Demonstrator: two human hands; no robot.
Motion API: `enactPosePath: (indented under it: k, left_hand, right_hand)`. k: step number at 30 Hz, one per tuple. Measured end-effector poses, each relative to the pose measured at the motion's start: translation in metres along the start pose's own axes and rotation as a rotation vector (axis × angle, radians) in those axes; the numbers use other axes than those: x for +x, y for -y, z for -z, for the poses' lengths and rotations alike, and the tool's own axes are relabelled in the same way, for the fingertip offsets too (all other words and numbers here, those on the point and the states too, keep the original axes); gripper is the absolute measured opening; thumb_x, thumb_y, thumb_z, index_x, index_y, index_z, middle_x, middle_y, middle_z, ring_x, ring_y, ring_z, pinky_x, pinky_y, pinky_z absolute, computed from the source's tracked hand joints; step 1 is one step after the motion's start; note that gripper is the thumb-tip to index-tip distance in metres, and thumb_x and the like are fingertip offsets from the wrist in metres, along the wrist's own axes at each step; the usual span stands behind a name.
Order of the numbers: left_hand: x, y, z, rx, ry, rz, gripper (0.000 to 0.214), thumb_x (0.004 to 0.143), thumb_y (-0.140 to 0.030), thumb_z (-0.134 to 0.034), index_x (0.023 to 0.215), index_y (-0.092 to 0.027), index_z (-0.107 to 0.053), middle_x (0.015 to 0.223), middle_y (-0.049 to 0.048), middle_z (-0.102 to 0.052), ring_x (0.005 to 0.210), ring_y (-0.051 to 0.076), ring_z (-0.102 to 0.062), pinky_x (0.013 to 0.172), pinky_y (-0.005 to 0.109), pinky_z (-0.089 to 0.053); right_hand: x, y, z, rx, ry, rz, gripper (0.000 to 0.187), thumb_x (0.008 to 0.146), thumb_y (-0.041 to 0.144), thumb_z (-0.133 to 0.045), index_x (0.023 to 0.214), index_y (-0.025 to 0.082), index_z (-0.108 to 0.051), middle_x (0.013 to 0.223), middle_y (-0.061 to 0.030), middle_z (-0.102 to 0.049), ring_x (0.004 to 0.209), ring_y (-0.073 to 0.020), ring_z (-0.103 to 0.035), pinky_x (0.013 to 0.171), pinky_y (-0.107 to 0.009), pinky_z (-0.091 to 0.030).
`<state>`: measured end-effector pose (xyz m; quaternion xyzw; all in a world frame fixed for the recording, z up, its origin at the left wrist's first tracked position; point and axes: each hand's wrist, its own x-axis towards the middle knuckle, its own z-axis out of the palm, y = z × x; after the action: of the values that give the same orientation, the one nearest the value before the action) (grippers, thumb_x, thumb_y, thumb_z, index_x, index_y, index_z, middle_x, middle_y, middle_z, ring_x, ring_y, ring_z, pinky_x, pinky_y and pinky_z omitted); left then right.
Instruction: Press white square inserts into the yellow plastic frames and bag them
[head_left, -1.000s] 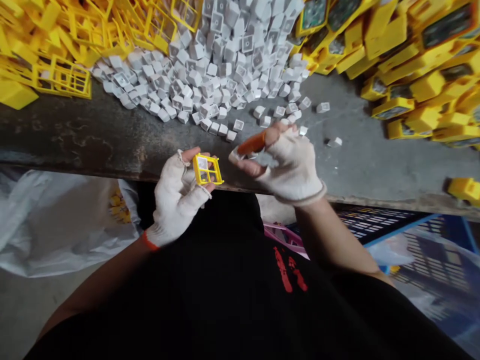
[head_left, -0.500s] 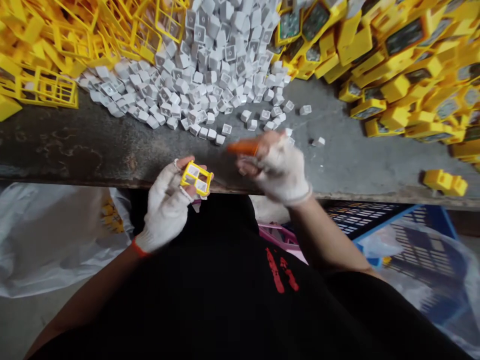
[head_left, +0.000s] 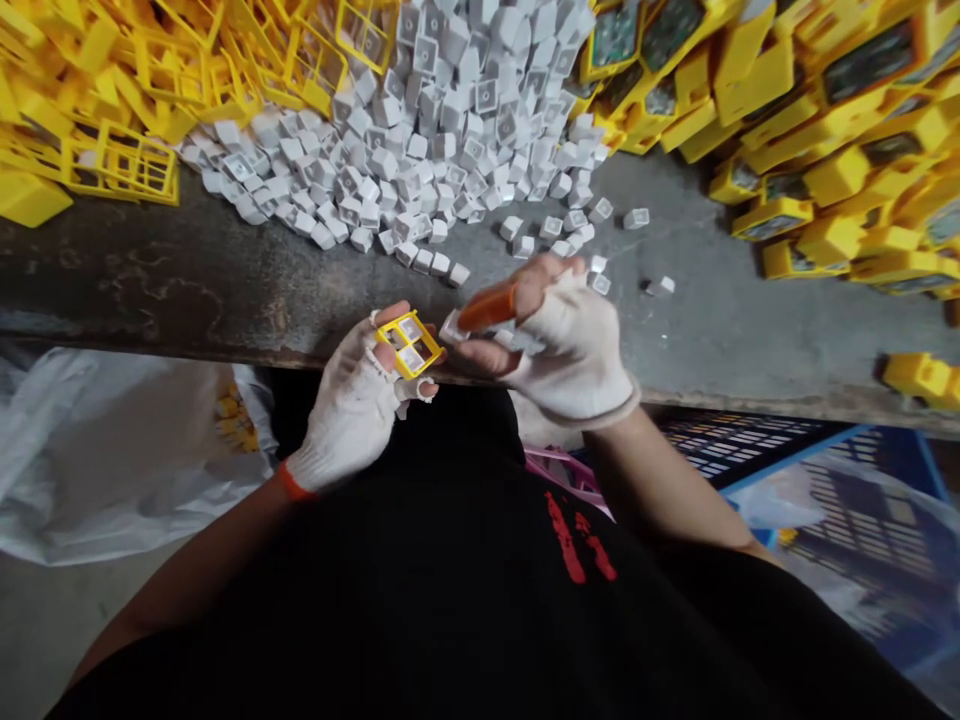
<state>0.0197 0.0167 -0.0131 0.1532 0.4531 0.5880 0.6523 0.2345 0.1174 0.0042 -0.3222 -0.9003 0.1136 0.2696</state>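
Note:
My left hand [head_left: 352,400], in a white fingerless glove, is closed around a small yellow plastic frame [head_left: 429,345] with four-sided openings. White keycaps [head_left: 411,358] fill some of its openings, and others show dark. Just to the right, my right hand [head_left: 566,345], gloved the same way, pinches a white keycap [head_left: 452,328] between thumb and index finger, close to the frame's right edge. Orange tape [head_left: 487,308] wraps that index finger. More pale pieces seem to lie within the right palm, partly hidden by the fingers.
A heap of white keycaps [head_left: 420,190] spreads over the dark worktable [head_left: 225,270]. Yellow frames [head_left: 157,85] pile up at left, yellow housings [head_left: 847,170] at right. Below the table edge are a whitish plastic bag [head_left: 127,450] and a blue crate [head_left: 855,430].
My right hand has come nearer the yellow frame, and a keycap now shows at its fingertips. The left hand has turned the frame slightly. The whole view has shifted a little.

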Motion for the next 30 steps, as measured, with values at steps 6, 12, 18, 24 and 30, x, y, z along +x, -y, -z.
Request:
enactPosePath:
  k: [6,12,18,24,30]
  left_hand:
    - [-0.002,0.011,0.007,0.073,0.056,-0.135,0.056,0.075,-0.047,-0.115,0.12,-0.025,-0.093,0.113,0.0084,-0.091,0.103,0.028,-0.088,0.087,0.034,-0.071]
    - [-0.007,0.015,0.01,0.001,0.078,0.013,0.044,0.079,-0.045,-0.113,0.114,-0.024,-0.095,0.104,0.0071,-0.092,0.083,0.021,-0.086,0.07,0.027,-0.069]
    - [-0.005,0.01,0.005,-0.099,-0.01,0.1,0.048,0.078,-0.051,-0.112,0.11,-0.022,-0.09,0.102,0.0068,-0.09,0.08,0.023,-0.084,0.062,0.029,-0.067]
    - [-0.007,0.007,0.007,-0.077,-0.031,0.076,0.053,0.078,-0.052,-0.111,0.111,-0.021,-0.084,0.104,0.0078,-0.089,0.081,0.025,-0.086,0.063,0.03,-0.067]
    - [-0.009,0.003,0.009,-0.035,-0.045,0.078,0.047,0.083,-0.048,-0.106,0.114,-0.021,-0.083,0.106,0.0089,-0.088,0.078,0.025,-0.084,0.062,0.031,-0.064]
  right_hand:
    - [-0.031,0.019,-0.03,-0.093,-0.167,0.122,0.025,0.12,0.046,-0.07,0.108,0.028,-0.083,0.098,0.0012,-0.087,0.088,-0.0205,-0.066,0.092,-0.043,-0.038]
    - [-0.04,0.038,-0.025,-0.259,-0.155,0.221,0.023,0.122,0.035,-0.068,0.105,0.029,-0.083,0.097,0.0053,-0.088,0.081,-0.0164,-0.061,0.088,-0.039,-0.038]
    - [-0.016,0.008,-0.006,-0.283,0.05,0.071,0.03,0.125,0.041,-0.055,0.124,0.033,-0.084,0.111,-0.001,-0.089,0.099,-0.0227,-0.075,0.095,-0.046,-0.049]
    - [0.049,-0.042,-0.031,-0.279,0.282,-0.418,0.034,0.108,0.053,-0.082,0.119,0.021,-0.08,0.118,-0.0152,-0.086,0.127,-0.0447,-0.077,0.119,-0.072,-0.048]
    - [0.038,-0.038,-0.041,0.067,0.182,-0.389,0.015,0.101,0.037,-0.078,0.109,0.024,-0.079,0.107,-0.0072,-0.084,0.108,-0.0314,-0.079,0.115,-0.062,-0.058]
